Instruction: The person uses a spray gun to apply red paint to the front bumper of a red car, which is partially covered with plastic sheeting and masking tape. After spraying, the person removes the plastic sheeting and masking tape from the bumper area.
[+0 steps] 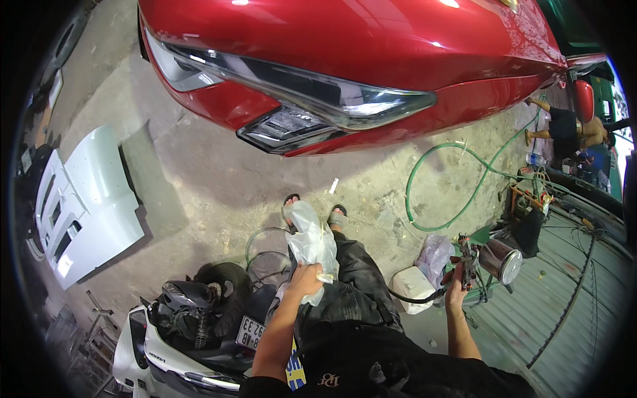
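My left hand (305,281) is closed on a crumpled, translucent plastic bag (310,235) that hangs in front of my legs. A small pale piece pokes out beside its fingers; I cannot make out what it is. Out to the right, my right hand (456,286) grips a spray gun (467,260) by its handle. The gun carries a metal cup (499,260), and a dark hose (418,300) runs from it back toward my body. Ahead stands a red car (318,40), its headlight (345,99) facing me.
A green hose (409,192) loops on the concrete floor. At the left lies a white car panel (93,199). A scooter (179,345) stands close behind my left side. A white jug (413,289) sits below the gun. Far right, another person (564,126) bends near the car.
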`<state>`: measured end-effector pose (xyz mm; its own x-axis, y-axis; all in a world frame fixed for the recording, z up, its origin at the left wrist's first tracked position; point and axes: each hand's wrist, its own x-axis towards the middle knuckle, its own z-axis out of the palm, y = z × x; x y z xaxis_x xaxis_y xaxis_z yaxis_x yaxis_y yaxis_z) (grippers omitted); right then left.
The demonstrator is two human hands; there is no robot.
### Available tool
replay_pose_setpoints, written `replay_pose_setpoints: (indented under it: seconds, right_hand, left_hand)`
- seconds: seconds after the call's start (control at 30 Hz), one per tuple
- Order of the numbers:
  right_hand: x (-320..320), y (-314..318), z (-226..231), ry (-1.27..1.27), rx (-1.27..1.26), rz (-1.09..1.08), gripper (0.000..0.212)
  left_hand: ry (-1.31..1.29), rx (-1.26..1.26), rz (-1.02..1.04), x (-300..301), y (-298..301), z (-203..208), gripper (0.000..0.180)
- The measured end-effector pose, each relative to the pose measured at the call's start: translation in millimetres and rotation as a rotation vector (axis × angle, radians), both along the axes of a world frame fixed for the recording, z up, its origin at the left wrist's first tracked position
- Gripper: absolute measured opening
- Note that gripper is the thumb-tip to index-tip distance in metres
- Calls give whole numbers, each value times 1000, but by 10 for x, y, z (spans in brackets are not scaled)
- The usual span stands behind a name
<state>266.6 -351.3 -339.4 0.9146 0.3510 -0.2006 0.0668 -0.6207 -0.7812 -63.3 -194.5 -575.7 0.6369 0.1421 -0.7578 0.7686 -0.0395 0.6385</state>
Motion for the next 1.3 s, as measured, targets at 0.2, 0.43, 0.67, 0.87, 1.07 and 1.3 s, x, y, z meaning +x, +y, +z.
replay_pose_setpoints:
  seconds: [0.2, 0.43, 0.67, 0.87, 1.07, 1.3]
  right_hand:
    - [393, -687, -13, 11, -7, -91, 33]
    - [1247, -1285, -131, 66, -42, -75, 36]
    - [1899, -1365, 100, 25, -26, -15, 39]
    - [2063, -1593, 57, 30, -55, -67, 40]
    - [1825, -1423, 402, 91, 118, -70, 26]
    - [1536, -1939, 420, 4, 242, -269, 28]
  left_hand:
    - [-82, 208, 459, 527, -6, 149, 48]
    - [125, 44, 650, 1424, -456, 174, 97]
    - [66, -290, 117, 1609, -894, -80, 125]
    - [117, -91, 140, 1700, -909, -30, 119]
    - [129, 302, 38, 1982, -543, 432, 57]
    - [39, -328, -53, 2316, -158, -126, 71]
